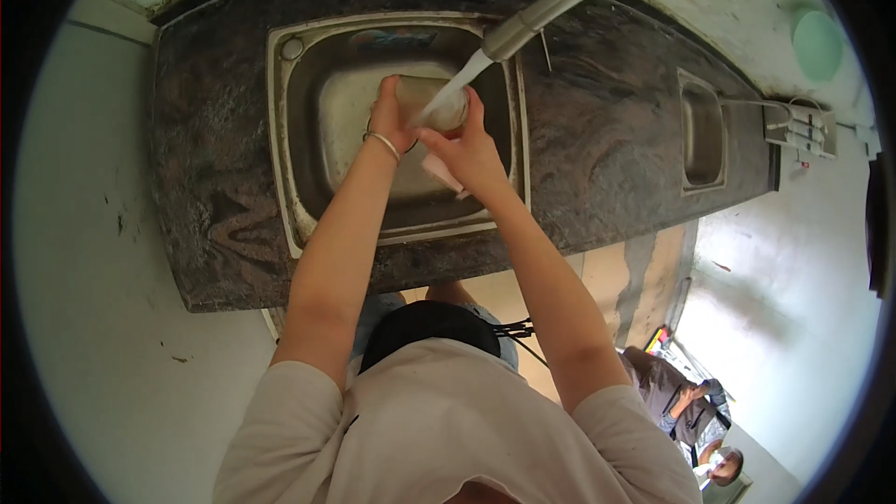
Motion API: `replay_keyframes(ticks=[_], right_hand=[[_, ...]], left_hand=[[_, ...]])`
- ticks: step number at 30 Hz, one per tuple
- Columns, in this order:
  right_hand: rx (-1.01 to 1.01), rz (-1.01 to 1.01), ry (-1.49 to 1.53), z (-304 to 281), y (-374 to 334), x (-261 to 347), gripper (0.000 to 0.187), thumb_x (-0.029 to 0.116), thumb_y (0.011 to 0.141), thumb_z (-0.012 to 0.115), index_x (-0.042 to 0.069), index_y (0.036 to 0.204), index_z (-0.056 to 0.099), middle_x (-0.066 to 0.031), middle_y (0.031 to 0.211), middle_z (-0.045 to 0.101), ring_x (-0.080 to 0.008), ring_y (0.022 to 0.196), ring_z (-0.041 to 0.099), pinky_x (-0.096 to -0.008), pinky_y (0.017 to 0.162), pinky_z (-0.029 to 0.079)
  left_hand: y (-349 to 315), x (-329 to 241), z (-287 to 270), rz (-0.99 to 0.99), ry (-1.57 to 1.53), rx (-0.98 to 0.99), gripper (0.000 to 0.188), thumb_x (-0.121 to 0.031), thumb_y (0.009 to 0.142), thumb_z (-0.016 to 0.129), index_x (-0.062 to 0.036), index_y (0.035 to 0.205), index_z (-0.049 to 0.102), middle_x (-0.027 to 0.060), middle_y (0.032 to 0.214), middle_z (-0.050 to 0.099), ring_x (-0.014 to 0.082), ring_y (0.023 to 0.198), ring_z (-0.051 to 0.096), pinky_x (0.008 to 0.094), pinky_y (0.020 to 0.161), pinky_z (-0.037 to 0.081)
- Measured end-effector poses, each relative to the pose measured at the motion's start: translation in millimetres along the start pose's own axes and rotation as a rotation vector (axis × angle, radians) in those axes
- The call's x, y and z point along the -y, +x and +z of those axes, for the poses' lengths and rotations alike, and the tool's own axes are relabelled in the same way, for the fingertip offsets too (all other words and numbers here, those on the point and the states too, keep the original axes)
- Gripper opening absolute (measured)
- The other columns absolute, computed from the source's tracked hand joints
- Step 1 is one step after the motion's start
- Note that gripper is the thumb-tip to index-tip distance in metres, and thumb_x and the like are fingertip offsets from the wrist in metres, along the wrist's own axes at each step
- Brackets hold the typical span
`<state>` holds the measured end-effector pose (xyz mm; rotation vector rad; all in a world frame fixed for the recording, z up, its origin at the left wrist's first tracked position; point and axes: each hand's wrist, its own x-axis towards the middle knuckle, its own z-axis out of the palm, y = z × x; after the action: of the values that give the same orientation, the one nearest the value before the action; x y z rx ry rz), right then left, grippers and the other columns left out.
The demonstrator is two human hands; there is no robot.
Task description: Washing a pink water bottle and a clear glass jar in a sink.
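Over the sink (280,140), both my hands grip a see-through, cylinder-shaped container (417,95), like a glass or a jar, tilted on its side. My left hand (390,119), with a bangle at its wrist, wraps around the left end. My right hand (471,154) holds the right end, its fingers partly hidden behind the container. Water (459,82) runs from the metal tap (541,19) onto the container's right end. A soft pink piece (441,173), perhaps a cloth or sponge, hangs below my right palm; how it is held is hidden.
A dark, stone-patterned counter (597,121) surrounds the sink. Further right, a small second basin (703,131) is set into it. On the wall are a green round object (818,45) and a pale fixture (801,127). Another person (686,401) is at the lower right.
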<state>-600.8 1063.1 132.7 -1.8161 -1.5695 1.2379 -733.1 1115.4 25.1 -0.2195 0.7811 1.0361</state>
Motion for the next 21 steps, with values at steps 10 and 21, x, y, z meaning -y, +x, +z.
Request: replay_keyframes(ticks=[10, 21], right_hand=[[-0.141, -0.112, -0.642, -18.1, -1.1, 41.8, 0.076, 0.046, 0.068, 0.073, 0.008, 0.126, 0.041, -0.0120, 0.111, 0.060, -0.0318, 0.078, 0.066, -0.0409, 0.063, 0.052], [-0.281, -0.261, -0.633, -2.6, -31.0, 38.4, 0.063, 0.024, 0.065, 0.075, 0.009, 0.118, 0.045, -0.0126, 0.100, 0.064, -0.0297, 0.077, 0.067, -0.0418, 0.062, 0.052]], left_hand=[[-37.9, 15.8, 39.3, 0.027, -0.002, 0.107, 0.045, -0.041, 0.088, 0.049, -0.0057, 0.116, 0.053, 0.0108, 0.115, 0.057, 0.0281, 0.104, 0.056, 0.0399, 0.091, 0.045], [-68.6, -10.4, 55.5, 0.951, 1.394, 0.097, 0.023, -0.008, 0.089, 0.049, -0.0008, 0.109, 0.057, 0.0170, 0.103, 0.062, 0.0292, 0.099, 0.058, 0.0387, 0.087, 0.043]])
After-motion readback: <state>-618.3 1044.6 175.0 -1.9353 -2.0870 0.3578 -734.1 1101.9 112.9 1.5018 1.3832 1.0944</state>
